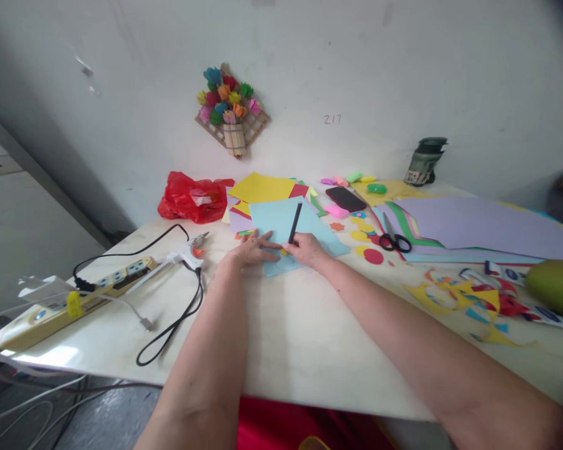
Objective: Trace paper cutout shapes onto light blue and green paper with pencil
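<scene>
A sheet of light blue paper [281, 215] lies on the table in front of me. My right hand [306, 249] grips a black pen [296, 222], which stands nearly upright with its lower end by a small yellow piece [284, 252] on the sheet. What the pen tip touches is hidden by the fingers. Flat on the left part of the same sheet rests my left hand [256, 249], its fingers spread and pointing toward the pen. Just behind the left hand is a small green and orange item [245, 234].
Left: a glue gun [191, 253] with its cord, a power strip [107, 284] and a red plastic bag [187, 197]. Right: paper circles [373, 256], scissors [395, 240], a phone [346, 199], purple paper [478, 225], yellow scraps [464, 297] and a green fruit [558, 287].
</scene>
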{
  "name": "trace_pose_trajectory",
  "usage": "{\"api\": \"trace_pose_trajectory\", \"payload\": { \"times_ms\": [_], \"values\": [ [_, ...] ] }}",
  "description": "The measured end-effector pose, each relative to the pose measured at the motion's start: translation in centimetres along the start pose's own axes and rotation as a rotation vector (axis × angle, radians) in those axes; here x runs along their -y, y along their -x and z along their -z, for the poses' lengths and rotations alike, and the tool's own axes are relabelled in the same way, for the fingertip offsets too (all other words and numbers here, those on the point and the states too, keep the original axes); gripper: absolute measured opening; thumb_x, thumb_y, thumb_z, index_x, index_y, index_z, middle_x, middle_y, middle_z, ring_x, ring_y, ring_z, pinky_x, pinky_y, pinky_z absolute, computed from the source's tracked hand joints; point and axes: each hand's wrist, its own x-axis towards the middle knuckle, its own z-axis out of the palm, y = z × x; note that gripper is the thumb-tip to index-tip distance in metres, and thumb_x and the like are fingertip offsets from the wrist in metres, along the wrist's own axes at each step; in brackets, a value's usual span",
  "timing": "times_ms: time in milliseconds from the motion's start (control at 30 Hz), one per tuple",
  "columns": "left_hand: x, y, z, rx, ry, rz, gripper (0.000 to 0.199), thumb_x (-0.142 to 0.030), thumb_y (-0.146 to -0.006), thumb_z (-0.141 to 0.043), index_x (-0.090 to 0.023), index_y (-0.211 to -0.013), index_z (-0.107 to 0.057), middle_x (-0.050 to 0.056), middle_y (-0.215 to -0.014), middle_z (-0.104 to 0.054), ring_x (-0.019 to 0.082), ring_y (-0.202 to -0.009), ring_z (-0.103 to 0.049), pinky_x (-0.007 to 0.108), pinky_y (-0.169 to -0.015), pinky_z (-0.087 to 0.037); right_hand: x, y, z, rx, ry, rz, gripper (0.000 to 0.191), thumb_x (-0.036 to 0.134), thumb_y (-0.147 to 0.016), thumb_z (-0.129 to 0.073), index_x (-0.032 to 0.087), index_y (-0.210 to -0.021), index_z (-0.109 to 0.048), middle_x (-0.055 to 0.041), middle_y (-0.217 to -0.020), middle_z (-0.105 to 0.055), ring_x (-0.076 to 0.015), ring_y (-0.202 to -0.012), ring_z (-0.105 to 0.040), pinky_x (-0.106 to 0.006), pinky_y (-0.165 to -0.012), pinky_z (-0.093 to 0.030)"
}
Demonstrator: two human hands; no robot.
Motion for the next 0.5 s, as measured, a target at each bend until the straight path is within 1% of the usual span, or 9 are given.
{"api": "trace_pose_trajectory", "payload": {
  "times_ms": [167, 500],
  "values": [
    [-0.16, 0.09, 0.05, 0.002, 0.017, 0.002, 0.056, -0.058, -0.058, -0.051, -0.040, -0.111, -0.045, -0.010, -0.135, -0.014, 0.031, -0.121, 0.002, 0.048, -0.095, -0.002, -0.06, -0.05, 0.05, 0.001, -0.037, -0.018, 0.020, 0.032, -0.067, -0.049, 0.014, -0.065, -0.059, -0.0021, -0.061, -0.060, -0.0095, -0.056, -0.051, -0.018, -0.050, -0.034],
    [0.20, -0.08, -0.03, 0.007, 0.016, -0.003, 0.060, -0.061, -0.057, -0.050, -0.041, -0.112, -0.043, -0.010, -0.135, -0.013, 0.030, -0.122, 0.001, 0.049, -0.095, -0.003, -0.19, -0.07, 0.25, 0.010, -0.103, -0.043, 0.016, 0.028, -0.066, -0.051, 0.014, -0.068, -0.060, -0.0026, -0.065, -0.062, -0.0107, -0.060, -0.053, -0.019, -0.054, -0.038]
  ]
}}
